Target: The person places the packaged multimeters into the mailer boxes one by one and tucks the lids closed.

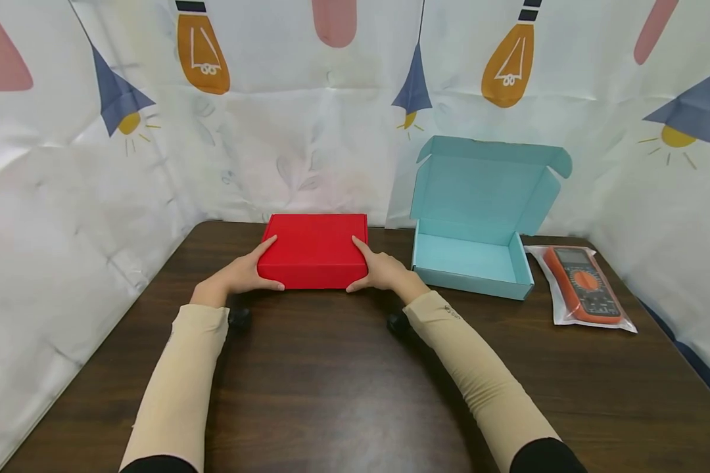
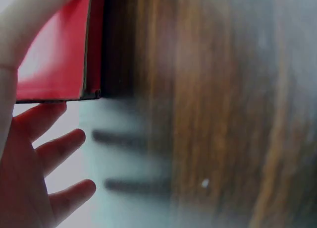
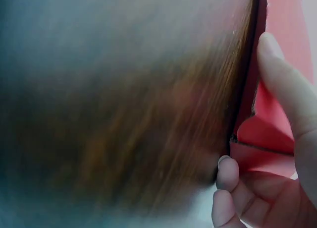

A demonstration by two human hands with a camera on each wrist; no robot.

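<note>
While both wrist views crop the red box [image 1: 313,246], the head view hides its rear and underside. Its long axis runs left to right, one long side facing the camera. Left hand [image 1: 239,274] and right hand [image 1: 386,270] grip its ends, toward the far edge of the table [image 1: 307,381], left of the blue box [image 1: 470,281].

I see an open light-blue box [image 1: 473,280] on the dark table [image 1: 302,394], an orange multimeter [image 1: 586,282] in a clear bag [image 1: 561,303] to its right. Behind, I get patterned white sheeting [image 1: 260,131].
</note>
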